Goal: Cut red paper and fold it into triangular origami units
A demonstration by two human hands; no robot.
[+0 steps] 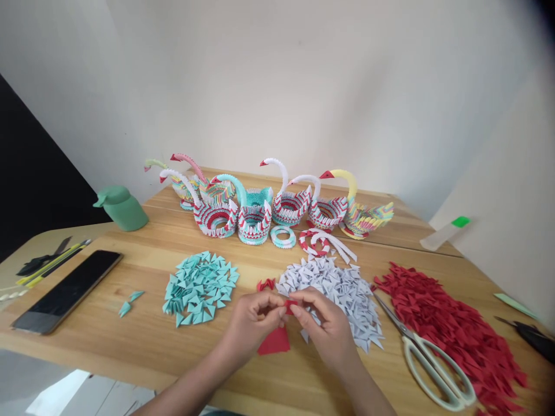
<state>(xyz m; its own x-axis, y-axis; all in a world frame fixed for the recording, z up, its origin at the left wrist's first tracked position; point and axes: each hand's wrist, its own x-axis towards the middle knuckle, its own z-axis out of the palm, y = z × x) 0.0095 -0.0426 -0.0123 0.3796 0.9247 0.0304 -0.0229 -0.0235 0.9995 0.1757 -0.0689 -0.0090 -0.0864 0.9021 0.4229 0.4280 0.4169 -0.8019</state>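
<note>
Head view. The workpiece is a small red paper piece (289,307), located in front of the white pile (347,289) of folded paper, toward its left side, and raised above the bench (139,254). Expect it to be very light and thin: pliable across a single layer, stiffer along any fold. It should not be slippery, but it will probably crease or tear under a hard pinch or a pull. Take hold at the two opposite ends with light fingertip pressure and leave the middle uncovered. Whether it is already folded cannot be told, since the fingers hide much of it.

Pose: the left hand (255,316) and the right hand (328,329) face each other, nearly meeting, both clamped on the piece. The left thumb and index finger pinch its left end; the right thumb and index finger pinch its right end. The other fingers curl inward. Both forearms rise from the near side and converge.

Surroundings, relative to the white pile: red sheets (274,343) lie in front and to the left, partly under the left hand; folded red pieces (266,284) lie just beside its left edge; the turquoise pile (198,286) lies farther left. The scissors (427,355) lie to the right, with the red pile (451,323) beyond them. Paper swans (255,226) stand behind.
</note>
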